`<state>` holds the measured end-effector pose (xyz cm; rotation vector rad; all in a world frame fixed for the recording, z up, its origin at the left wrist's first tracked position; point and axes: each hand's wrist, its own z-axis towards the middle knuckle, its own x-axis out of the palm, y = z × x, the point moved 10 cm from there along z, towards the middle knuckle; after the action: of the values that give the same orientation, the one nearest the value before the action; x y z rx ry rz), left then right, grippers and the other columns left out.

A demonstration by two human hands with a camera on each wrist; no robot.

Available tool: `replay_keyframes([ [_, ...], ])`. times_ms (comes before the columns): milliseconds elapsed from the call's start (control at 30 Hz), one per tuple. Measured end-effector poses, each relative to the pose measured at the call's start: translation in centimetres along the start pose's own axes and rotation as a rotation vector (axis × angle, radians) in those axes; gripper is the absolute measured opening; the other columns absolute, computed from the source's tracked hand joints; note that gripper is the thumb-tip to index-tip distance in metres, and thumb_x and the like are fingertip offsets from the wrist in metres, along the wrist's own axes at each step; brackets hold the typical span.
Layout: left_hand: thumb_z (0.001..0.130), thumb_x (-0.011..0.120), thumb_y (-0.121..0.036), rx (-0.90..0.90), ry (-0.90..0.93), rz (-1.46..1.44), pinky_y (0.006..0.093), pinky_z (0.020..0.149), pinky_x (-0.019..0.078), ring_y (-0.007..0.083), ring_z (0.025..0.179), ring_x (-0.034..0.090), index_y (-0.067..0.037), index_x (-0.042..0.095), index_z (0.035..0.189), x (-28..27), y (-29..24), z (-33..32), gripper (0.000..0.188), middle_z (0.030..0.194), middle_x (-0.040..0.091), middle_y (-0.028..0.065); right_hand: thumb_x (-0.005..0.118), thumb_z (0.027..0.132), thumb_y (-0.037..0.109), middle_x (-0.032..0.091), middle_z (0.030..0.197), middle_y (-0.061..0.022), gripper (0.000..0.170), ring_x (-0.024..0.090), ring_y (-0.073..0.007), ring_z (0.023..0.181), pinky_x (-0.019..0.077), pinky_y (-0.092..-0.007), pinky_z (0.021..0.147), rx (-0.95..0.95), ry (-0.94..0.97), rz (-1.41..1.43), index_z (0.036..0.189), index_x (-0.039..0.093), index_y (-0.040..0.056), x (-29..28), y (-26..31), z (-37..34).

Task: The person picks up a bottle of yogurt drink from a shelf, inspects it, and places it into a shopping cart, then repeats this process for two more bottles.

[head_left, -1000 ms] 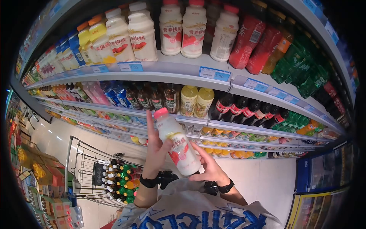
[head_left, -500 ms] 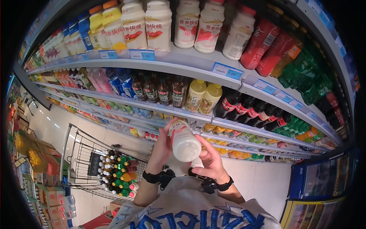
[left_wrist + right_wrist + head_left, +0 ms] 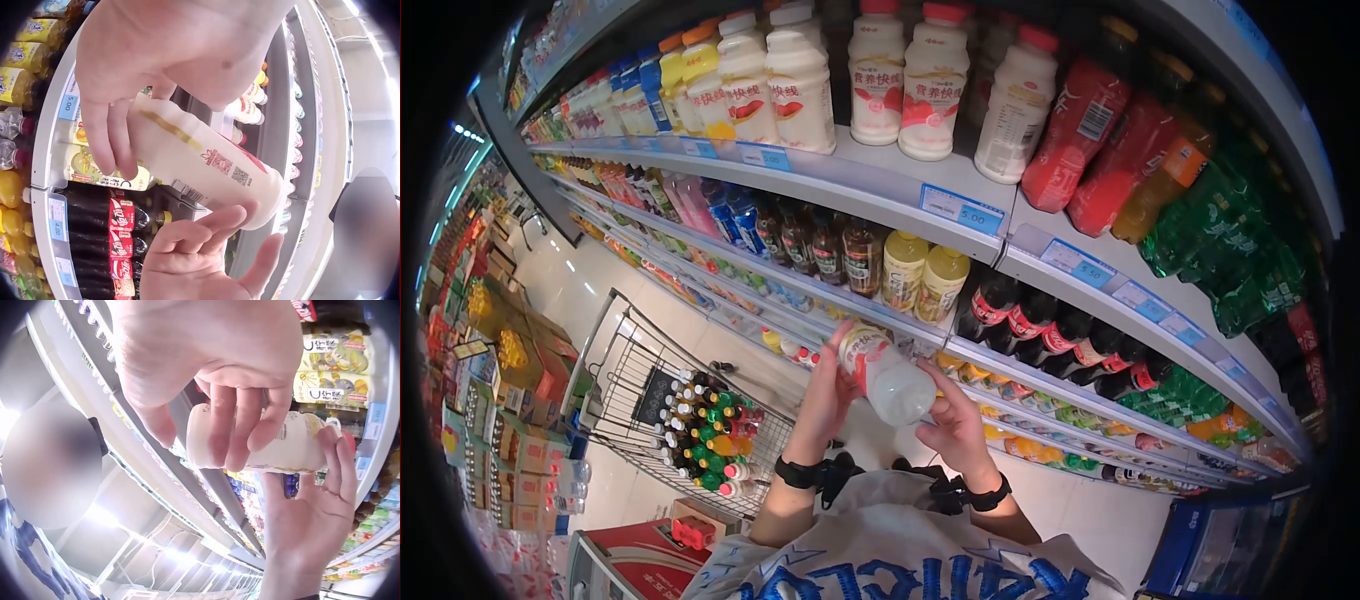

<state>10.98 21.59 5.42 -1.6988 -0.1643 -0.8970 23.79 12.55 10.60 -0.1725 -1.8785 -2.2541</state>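
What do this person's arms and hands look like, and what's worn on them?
The left hand and right hand are ungloved. A black wristband sits below each, with a dark attachment. The pale shirt has blue lettering.

Wire cart (image 3: 657, 395) lower left, mixed bottles (image 3: 710, 430) inside. Top shelf (image 3: 870, 186): red bottles (image 3: 1085, 130) left of green bottles (image 3: 1225, 235), price tags (image 3: 962, 208) along edge. Below: cola bottles (image 3: 1062, 335) right of two yellow drinks (image 3: 903, 272).

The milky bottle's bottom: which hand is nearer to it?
The right. The right hand has its fingers on the milky bottle close to its bottom; the left hand holds it farther away, toward the other end.
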Motion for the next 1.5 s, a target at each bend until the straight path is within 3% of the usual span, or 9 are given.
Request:
replay_keyframes([
  [333, 0.095, 0.047, -0.057, 0.429, -0.327, 0.435, 0.0405, 0.112, 0.0273, 0.0251, 0.141, 0.025, -0.019, -0.011, 0.154, 1.0, -3.3, -5.2, 0.091, 0.160, 0.006, 0.0100, 0.074, 0.083, 0.010, 0.059, 0.119, -0.0094, 0.069, 0.061, -0.0145, 0.101, 0.0489, -0.0292, 0.088, 0.203, 0.164, 0.016, 0.141, 0.039, 0.0011, -2.6, -5.6, -0.2],
  [433, 0.099, 0.046, -0.045, 0.475, -0.459, 0.690, 0.0334, 0.114, 0.0202, 0.0229, 0.145, 0.014, -0.006, -0.008, 0.153, 0.1, -4.6, -9.0, 0.086, 0.160, -0.003, 0.0153, 0.076, 0.083, 0.020, 0.058, 0.119, -0.0082, 0.063, 0.056, -0.0134, 0.109, 0.0461, -0.0278, 0.092, 0.271, 0.290, 0.009, 0.134, 0.046, -0.0030, -0.1, -6.9, -0.2],
  [533, 0.097, 0.051, -0.045, 0.301, -0.711, 0.521, 0.0287, 0.088, 0.0495, 0.0176, 0.110, 0.057, -0.013, -0.003, 0.155, -4.2, -4.0, -13.2, 0.085, 0.139, 0.045, 0.0130, 0.075, 0.083, 0.021, 0.058, 0.119, -0.0080, 0.063, 0.056, -0.0130, 0.109, 0.0450, -0.0277, 0.093, 0.340, 0.378, 0.095, 0.133, 0.046, -0.0040, 2.3, -8.6, -0.7],
  [567, 0.098, 0.051, -0.043, 0.443, -0.687, 0.409, 0.0249, 0.076, 0.0535, 0.0126, 0.097, 0.062, -0.015, 0.005, 0.155, -3.8, -5.0, -13.7, 0.078, 0.120, 0.059, 0.0068, 0.075, 0.083, 0.022, 0.058, 0.118, -0.0082, 0.062, 0.056, -0.0127, 0.108, 0.0450, -0.0277, 0.093, 0.344, 0.394, 0.106, 0.132, 0.047, -0.0040, 3.2, -8.6, -0.8],
  [667, 0.100, 0.051, -0.036, 0.402, -0.709, 0.258, 0.0278, 0.076, 0.0550, 0.0114, 0.096, 0.063, -0.006, 0.043, 0.141, -7.6, -4.3, -17.9, 0.051, 0.113, 0.062, 0.0037, 0.076, 0.082, 0.023, 0.058, 0.117, -0.0082, 0.063, 0.056, -0.0129, 0.108, 0.0451, -0.0275, 0.092, 0.382, 0.505, 0.120, 0.131, 0.046, -0.0030, 6.3, -9.5, -1.4],
  [700, 0.099, 0.052, -0.038, 0.385, -0.720, 0.247, 0.0342, 0.090, 0.0519, 0.0175, 0.108, 0.062, -0.001, 0.048, 0.135, -8.4, -4.2, -19.3, 0.052, 0.123, 0.061, 0.0085, 0.076, 0.082, 0.023, 0.058, 0.117, -0.0082, 0.063, 0.056, -0.0129, 0.108, 0.0451, -0.0275, 0.092, 0.387, 0.533, 0.117, 0.131, 0.046, -0.0030, 7.3, -9.9, -1.7],
  [1067, 0.093, 0.063, -0.019, 0.443, -0.953, 0.147, 0.0235, 0.069, 0.0588, 0.0103, 0.093, 0.064, -0.007, 0.052, 0.129, -12.8, -6.7, -34.7, 0.039, 0.109, 0.063, 0.0032, 0.063, 0.092, 0.026, 0.061, 0.111, -0.0075, 0.043, 0.060, -0.0150, 0.098, 0.0487, -0.0303, 0.082, 0.807, 0.565, 0.466, 0.126, 0.049, 0.0033, 20.1, -19.6, -7.8],
  [1400, 0.083, 0.071, -0.004, 0.386, -0.979, -0.040, 0.0255, 0.077, 0.0554, 0.0124, 0.095, 0.064, -0.007, 0.055, 0.125, -19.0, -3.0, -44.7, 0.045, 0.105, 0.064, 0.0040, 0.062, 0.093, 0.031, 0.060, 0.112, -0.0080, 0.033, 0.056, -0.0200, 0.106, 0.0456, -0.0347, 0.092, 1.239, 0.305, 0.601, 0.116, 0.057, 0.0083, 29.0, -26.6, -16.7],
  [1500, 0.076, 0.078, -0.008, 0.363, -1.057, 0.207, 0.0257, 0.083, 0.0505, 0.0134, 0.097, 0.062, -0.005, 0.059, 0.122, -20.5, -2.9, -45.5, 0.050, 0.108, 0.064, 0.0050, 0.062, 0.093, 0.032, 0.057, 0.117, -0.0107, 0.033, 0.055, -0.0229, 0.111, 0.0436, -0.0387, 0.101, 1.237, 0.265, 0.644, 0.117, 0.056, 0.0089, 31.2, -28.1, -17.7],
])
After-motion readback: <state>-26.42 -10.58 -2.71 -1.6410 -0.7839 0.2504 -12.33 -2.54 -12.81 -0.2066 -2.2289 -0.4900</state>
